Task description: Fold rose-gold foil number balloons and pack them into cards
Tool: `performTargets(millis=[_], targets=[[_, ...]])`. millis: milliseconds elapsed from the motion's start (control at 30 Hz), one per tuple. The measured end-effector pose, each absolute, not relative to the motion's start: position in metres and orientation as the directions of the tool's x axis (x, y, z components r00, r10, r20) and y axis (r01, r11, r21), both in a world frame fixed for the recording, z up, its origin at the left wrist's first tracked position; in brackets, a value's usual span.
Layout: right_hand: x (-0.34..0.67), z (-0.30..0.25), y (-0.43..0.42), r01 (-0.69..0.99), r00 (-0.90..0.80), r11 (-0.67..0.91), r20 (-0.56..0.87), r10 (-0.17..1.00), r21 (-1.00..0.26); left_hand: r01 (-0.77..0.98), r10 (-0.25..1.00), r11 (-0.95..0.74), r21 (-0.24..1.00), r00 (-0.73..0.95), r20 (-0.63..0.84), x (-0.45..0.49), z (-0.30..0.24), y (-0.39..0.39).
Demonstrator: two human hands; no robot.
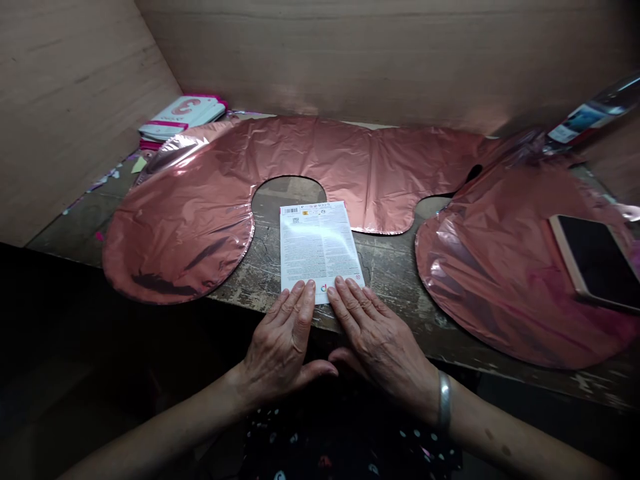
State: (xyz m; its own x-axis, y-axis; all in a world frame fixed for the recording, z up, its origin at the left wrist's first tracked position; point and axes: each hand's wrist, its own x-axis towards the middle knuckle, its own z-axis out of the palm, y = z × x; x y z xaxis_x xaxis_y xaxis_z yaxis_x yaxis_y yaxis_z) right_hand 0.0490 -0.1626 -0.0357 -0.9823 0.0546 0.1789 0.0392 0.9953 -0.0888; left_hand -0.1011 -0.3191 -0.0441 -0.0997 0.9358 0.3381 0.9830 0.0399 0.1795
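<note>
A white printed card [318, 249] lies flat on the worn wooden bench [390, 267], near its front edge. My left hand [285, 337] and my right hand [374, 333] lie side by side with fingers stretched flat, their fingertips pressing on the card's near edge. Neither hand grips anything. A large flat rose-gold foil balloon [320, 160] curves round behind the card, with round lobes at left [175, 233] and right [505, 280].
A phone [597, 260] rests on the balloon's right lobe. A stack of pink and white packets [183, 117] sits at the back left corner. Wooden panels wall the bench at left and back. A clear packet [595, 113] leans at the far right.
</note>
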Motion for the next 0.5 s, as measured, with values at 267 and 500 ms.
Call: performTargets(millis=[267, 500], targets=[[0.072, -0.036, -0.177, 0.064, -0.955, 0.996, 0.285, 0.08, -0.063, 0.991, 0.854, -0.023, 0.132, -0.049, 0.518, -0.104, -0.058, -0.345], [0.073, -0.032, -0.16, 0.103, -0.931, 0.982, 0.332, 0.151, -0.157, 0.974, 0.709, -0.148, 0.169, -0.014, 0.705, -0.134, -0.053, -0.341]])
